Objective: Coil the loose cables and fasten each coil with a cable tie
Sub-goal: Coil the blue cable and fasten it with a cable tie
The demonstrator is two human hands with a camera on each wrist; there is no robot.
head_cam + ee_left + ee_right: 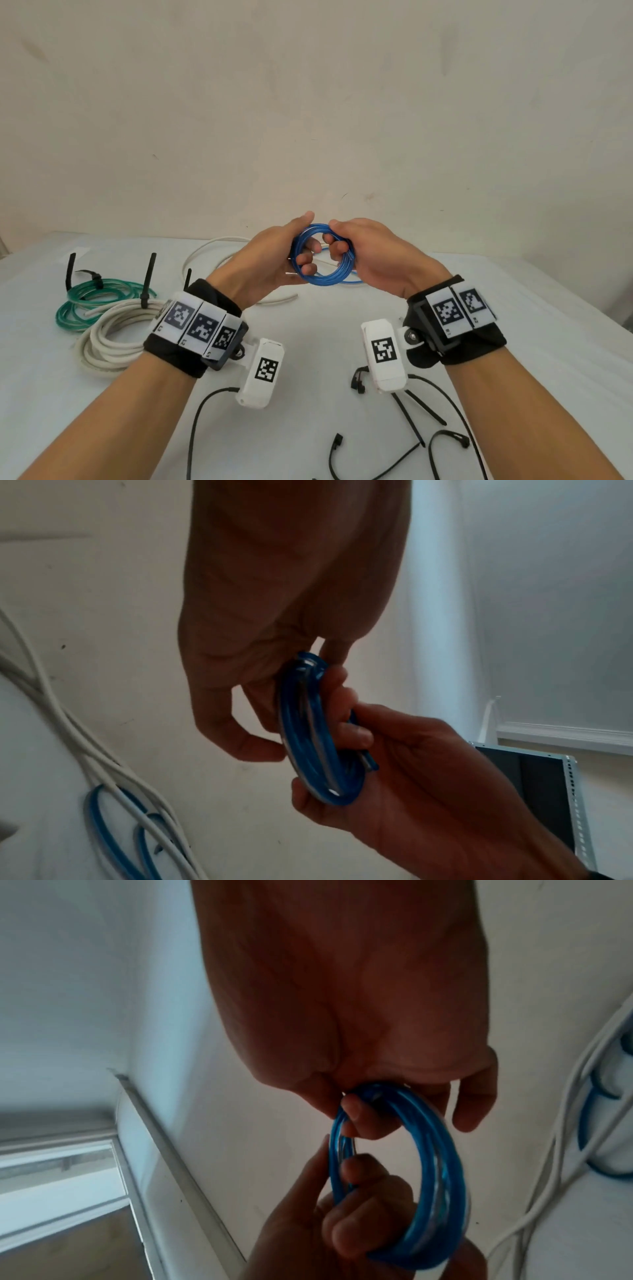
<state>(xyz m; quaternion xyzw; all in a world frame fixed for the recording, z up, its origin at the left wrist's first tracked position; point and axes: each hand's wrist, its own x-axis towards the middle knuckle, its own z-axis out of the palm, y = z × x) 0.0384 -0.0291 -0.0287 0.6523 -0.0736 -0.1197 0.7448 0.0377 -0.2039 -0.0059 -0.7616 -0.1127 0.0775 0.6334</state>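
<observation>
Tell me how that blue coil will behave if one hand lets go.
The blue coil carries no tie, so its loops would probably spring apart. Both the left hand and right hand grip it, suggesting springiness. It looks thin, likely light.

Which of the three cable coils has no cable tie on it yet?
The blue coil, held up by the left hand and right hand; the green and white coils are tied.

The left hand (pixel 270 255) and right hand (pixel 368 253) cover the two sides of the blue coil (pixel 323 275), so where its free end lies cannot be told. The left wrist band hides part of the white coil (pixel 109 337) and the foot of one tie (pixel 187 279). Several loose ties (pixel 334 455) run off the bottom edge of the head view. In the left wrist view, the loose white cable (pixel 68 723) and a blue strand (pixel 103 831) are cut off at the edge.
</observation>
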